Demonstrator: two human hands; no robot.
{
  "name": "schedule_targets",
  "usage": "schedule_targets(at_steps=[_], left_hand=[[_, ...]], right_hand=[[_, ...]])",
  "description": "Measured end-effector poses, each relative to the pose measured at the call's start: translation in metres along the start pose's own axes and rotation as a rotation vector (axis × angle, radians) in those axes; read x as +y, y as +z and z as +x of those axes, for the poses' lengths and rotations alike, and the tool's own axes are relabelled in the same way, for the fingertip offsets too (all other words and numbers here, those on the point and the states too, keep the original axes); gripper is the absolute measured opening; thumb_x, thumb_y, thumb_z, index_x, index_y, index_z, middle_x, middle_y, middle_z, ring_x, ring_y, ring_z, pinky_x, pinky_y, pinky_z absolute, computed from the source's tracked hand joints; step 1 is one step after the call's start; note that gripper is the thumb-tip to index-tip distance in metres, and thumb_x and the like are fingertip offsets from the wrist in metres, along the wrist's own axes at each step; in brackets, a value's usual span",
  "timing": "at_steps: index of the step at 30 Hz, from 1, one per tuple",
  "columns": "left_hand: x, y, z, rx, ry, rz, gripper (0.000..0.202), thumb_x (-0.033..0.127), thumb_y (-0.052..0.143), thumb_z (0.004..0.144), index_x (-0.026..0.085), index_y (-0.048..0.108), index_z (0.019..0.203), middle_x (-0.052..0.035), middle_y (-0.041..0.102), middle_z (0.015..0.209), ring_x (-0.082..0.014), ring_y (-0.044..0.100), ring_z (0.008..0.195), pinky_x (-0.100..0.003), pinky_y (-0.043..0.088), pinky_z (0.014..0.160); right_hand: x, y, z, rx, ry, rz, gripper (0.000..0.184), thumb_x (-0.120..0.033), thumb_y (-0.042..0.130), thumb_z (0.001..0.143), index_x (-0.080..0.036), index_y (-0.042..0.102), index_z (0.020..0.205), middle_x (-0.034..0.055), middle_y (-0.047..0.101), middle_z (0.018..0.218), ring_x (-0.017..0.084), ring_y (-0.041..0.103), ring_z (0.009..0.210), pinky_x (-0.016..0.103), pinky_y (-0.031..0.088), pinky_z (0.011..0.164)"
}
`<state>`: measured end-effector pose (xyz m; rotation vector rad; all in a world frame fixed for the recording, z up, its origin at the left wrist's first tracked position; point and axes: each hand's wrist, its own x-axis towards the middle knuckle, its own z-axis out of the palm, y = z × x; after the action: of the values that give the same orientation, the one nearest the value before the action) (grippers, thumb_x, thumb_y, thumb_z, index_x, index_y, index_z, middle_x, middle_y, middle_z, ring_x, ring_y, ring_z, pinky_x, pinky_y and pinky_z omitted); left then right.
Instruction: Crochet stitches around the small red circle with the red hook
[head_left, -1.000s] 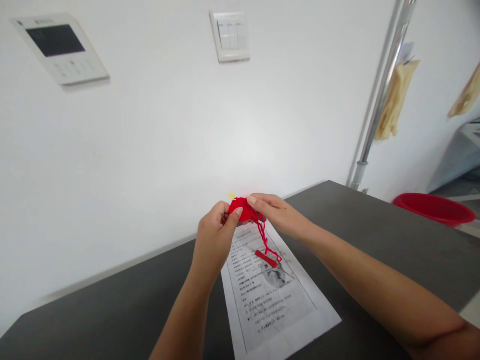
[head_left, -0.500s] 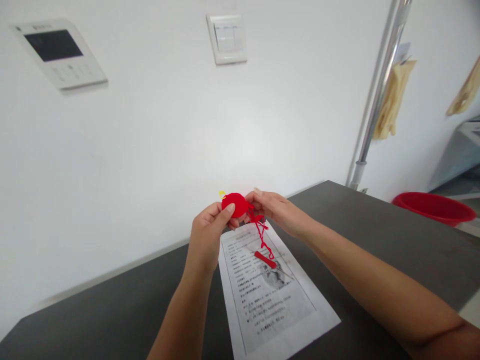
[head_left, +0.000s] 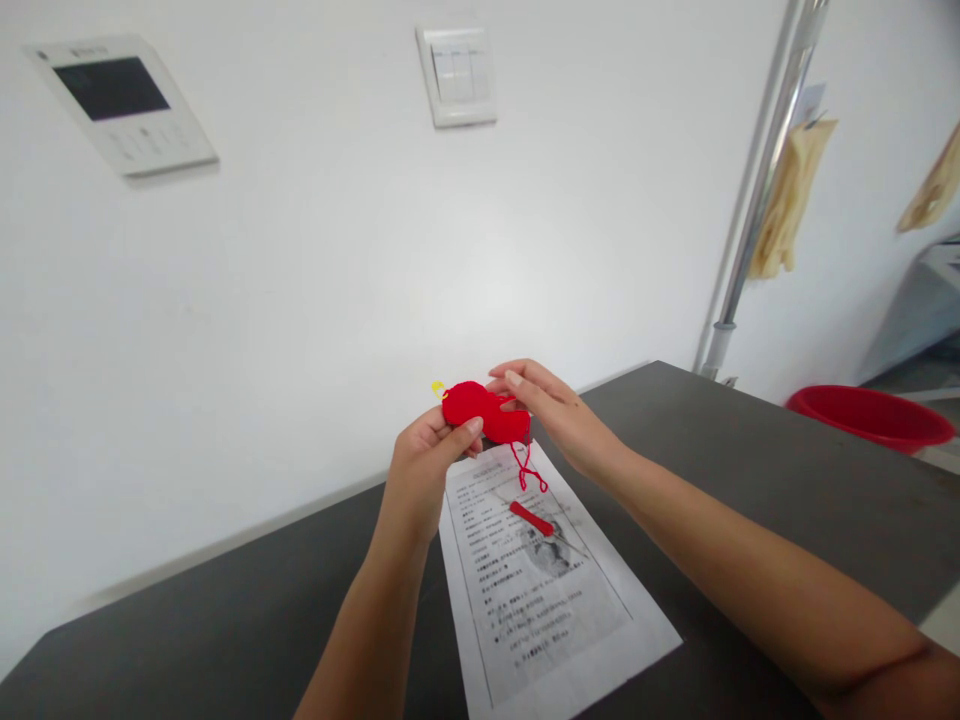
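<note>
A red crochet piece [head_left: 466,403] with two rounded lobes is held up above the table. My left hand [head_left: 431,450] pinches it, thumb across the front and fingers behind. A small yellow stitch marker [head_left: 438,389] sticks out at its upper left edge. My right hand [head_left: 544,400] is at the right lobe, fingers mostly stretched out and apart, with a fingertip against the piece. Red yarn [head_left: 523,468] dangles in loops from the right end. Below, a crochet hook [head_left: 531,518] with a red handle lies on a printed sheet [head_left: 555,640].
The sheet rests on a dark grey table [head_left: 750,470] against a white wall. A red basin [head_left: 870,415] stands beyond the table's right end. Yellowish gloves [head_left: 787,200] hang beside a metal pole [head_left: 765,190]. A light switch [head_left: 457,78] and a wall panel [head_left: 124,105] are higher up.
The crochet piece has spread out to the right, showing its second lobe. My right hand has lifted slightly and its fingers have loosened. The yarn loops hang a little higher.
</note>
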<state>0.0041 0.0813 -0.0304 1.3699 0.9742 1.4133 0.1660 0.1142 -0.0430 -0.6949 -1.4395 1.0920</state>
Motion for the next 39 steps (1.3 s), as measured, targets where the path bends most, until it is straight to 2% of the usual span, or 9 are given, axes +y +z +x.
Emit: schedule_targets(at_steps=[3,8,12,15,18,23,29,35,39], left_hand=[[0.001,0.000,-0.001,0.031,0.010,-0.034,0.018,0.028,0.077,0.067,0.016,0.065,0.062,0.0024,0.059,0.055,-0.0113,0.049,0.057,-0.027,0.040,0.061],[-0.001,0.004,-0.002,0.033,-0.009,-0.050,0.015,0.026,0.079,0.065,0.015,0.068,0.067,0.0019,0.062,0.056,-0.0115,0.052,0.057,-0.026,0.043,0.060],[-0.001,0.006,-0.003,0.010,-0.039,0.028,0.019,0.029,0.080,0.065,0.016,0.067,0.073,-0.0005,0.068,0.064,-0.0163,0.062,0.064,-0.030,0.049,0.066],[-0.001,0.004,-0.003,0.043,0.035,0.110,0.025,0.033,0.080,0.069,0.017,0.069,0.084,-0.0026,0.074,0.078,-0.0187,0.067,0.074,-0.031,0.051,0.072],[-0.002,0.000,-0.003,0.123,0.101,0.149,0.018,0.034,0.077,0.073,0.018,0.069,0.076,0.0001,0.072,0.071,-0.0155,0.063,0.067,-0.028,0.048,0.068],[-0.005,0.000,-0.003,0.141,0.096,0.003,0.015,0.030,0.079,0.072,0.018,0.069,0.067,0.0015,0.070,0.064,-0.0137,0.059,0.063,-0.027,0.046,0.066],[0.001,0.007,-0.003,0.075,-0.075,-0.356,0.022,0.027,0.085,0.058,0.018,0.065,0.056,0.0017,0.068,0.061,-0.0123,0.061,0.064,-0.027,0.050,0.071],[0.007,0.004,-0.005,0.030,-0.058,-0.282,0.017,0.024,0.086,0.061,0.016,0.071,0.063,0.0000,0.073,0.067,-0.0107,0.063,0.069,-0.023,0.050,0.075],[0.009,0.006,-0.007,0.090,0.005,-0.239,0.016,0.027,0.085,0.063,0.016,0.073,0.064,0.0011,0.071,0.063,-0.0103,0.060,0.063,-0.023,0.049,0.068]], right_hand=[[-0.001,0.000,-0.003,0.151,-0.222,-0.226,0.026,-0.047,0.057,0.093,-0.022,0.054,0.086,0.0014,0.061,0.088,0.016,0.056,0.083,0.032,0.044,0.080],[-0.006,0.005,-0.010,-0.004,-0.374,-0.431,0.024,-0.034,0.058,0.093,-0.021,0.056,0.073,0.0011,0.059,0.078,0.018,0.054,0.081,0.033,0.041,0.079],[-0.009,0.004,-0.010,0.001,-0.307,-0.364,0.016,-0.030,0.058,0.090,-0.020,0.057,0.077,0.0010,0.059,0.082,0.017,0.055,0.080,0.032,0.042,0.077],[-0.011,0.000,-0.009,-0.036,-0.239,-0.407,0.019,-0.030,0.060,0.087,-0.020,0.055,0.072,-0.0004,0.058,0.076,0.016,0.053,0.074,0.030,0.039,0.071],[-0.012,0.001,-0.009,-0.093,-0.151,-0.383,0.023,-0.035,0.061,0.087,-0.020,0.055,0.071,-0.0019,0.055,0.070,0.015,0.049,0.068,0.028,0.036,0.065],[-0.012,0.005,-0.011,-0.160,-0.067,-0.279,0.032,-0.044,0.063,0.087,-0.019,0.055,0.069,-0.0024,0.053,0.068,0.013,0.047,0.067,0.028,0.037,0.065],[-0.006,0.005,-0.009,-0.249,0.050,0.029,0.039,-0.052,0.073,0.080,-0.018,0.056,0.072,-0.0042,0.052,0.066,0.011,0.045,0.062,0.026,0.036,0.062],[-0.008,0.004,-0.007,-0.194,0.085,0.131,0.038,-0.047,0.083,0.071,-0.019,0.058,0.074,-0.0066,0.052,0.063,0.009,0.042,0.057,0.025,0.031,0.058],[-0.013,0.002,-0.009,-0.185,0.117,0.132,0.036,-0.045,0.085,0.069,-0.018,0.061,0.073,-0.0063,0.054,0.061,0.008,0.044,0.056,0.024,0.032,0.057]])
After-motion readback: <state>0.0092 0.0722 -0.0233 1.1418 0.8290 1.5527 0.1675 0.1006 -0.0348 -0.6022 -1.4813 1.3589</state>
